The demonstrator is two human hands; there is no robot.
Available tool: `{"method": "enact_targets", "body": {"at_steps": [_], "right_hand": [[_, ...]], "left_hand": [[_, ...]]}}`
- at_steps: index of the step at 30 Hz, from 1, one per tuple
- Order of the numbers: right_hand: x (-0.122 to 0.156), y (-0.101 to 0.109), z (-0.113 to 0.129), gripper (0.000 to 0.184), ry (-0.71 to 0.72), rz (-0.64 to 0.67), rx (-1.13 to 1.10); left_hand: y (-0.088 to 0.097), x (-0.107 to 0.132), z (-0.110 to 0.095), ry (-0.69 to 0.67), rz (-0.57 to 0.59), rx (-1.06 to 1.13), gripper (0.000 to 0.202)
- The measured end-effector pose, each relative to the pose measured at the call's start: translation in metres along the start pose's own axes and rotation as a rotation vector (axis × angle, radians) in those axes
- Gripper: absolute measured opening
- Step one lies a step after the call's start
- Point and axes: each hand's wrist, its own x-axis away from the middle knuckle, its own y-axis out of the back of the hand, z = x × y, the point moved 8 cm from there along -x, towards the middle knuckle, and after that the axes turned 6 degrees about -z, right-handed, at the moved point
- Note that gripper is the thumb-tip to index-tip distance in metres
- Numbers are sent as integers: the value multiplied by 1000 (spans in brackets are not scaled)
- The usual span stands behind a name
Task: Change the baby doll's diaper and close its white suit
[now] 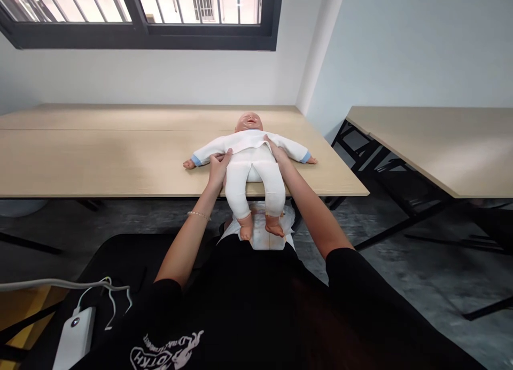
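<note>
A baby doll (pixel 254 155) lies on its back on the wooden table, head away from me and arms spread. It wears a white shirt (pixel 245 140) with blue cuffs and white pants (pixel 239 190). Its legs hang over the near table edge, bare feet above my lap. My left hand (pixel 218 168) grips the doll's side at the waist, thumb by the shirt hem. On the opposite side, my right hand (pixel 277 151) is closed round the waist with its thumb at the hem, which is slightly raised there. The fingers under the doll are hidden.
The table (pixel 120 162) stands against the wall below a barred window (pixel 200 7). A second table (pixel 449 140) is at the right, beyond a gap. A white plastic package (pixel 266 236) lies on my lap. A power bank (pixel 75 338) with cables rests on a black chair at left.
</note>
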Motion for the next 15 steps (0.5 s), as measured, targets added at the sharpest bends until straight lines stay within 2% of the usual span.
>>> {"method": "enact_targets", "body": {"at_steps": [2, 3, 8, 13, 15], "right_hand": [[7, 10, -11, 65, -85, -72, -19], [11, 14, -14, 65, -83, -95, -25], [37, 35, -26, 72, 56, -100, -74], [49, 49, -37, 52, 101, -37, -127], [51, 53, -36, 48, 120, -41, -136]], "left_hand": [[7, 3, 1, 15, -56, -42, 38], [8, 4, 0, 7, -60, -53, 36], [5, 9, -6, -47, -12, -44, 30], [6, 10, -3, -22, 111, 14, 33], [10, 11, -3, -35, 125, 15, 33]]}}
